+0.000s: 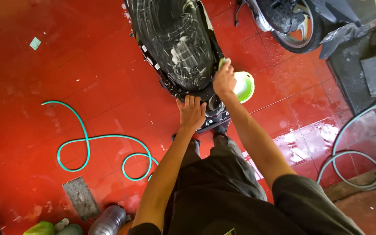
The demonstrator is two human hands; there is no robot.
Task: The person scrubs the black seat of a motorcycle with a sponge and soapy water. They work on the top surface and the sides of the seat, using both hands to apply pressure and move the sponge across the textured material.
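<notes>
A black motorbike seat [175, 39], streaked with white soap foam, stretches away from me at the top centre. My right hand [224, 79] presses a yellow-green sponge [221, 62] against the seat's right rear edge. My left hand [191, 112] lies flat, fingers spread, on the black rear tail of the motorbike [209, 93], just behind the seat. A light green bucket [245, 86] stands on the floor right beside my right hand.
Wet red floor tiles [88, 78] lie all around. A teal hose [88, 143] curls at the left, a grey hose [349, 156] at the right. Another motorbike's wheel [299, 30] is at the top right. A drain grate [80, 196] and bottles [107, 219] sit bottom left.
</notes>
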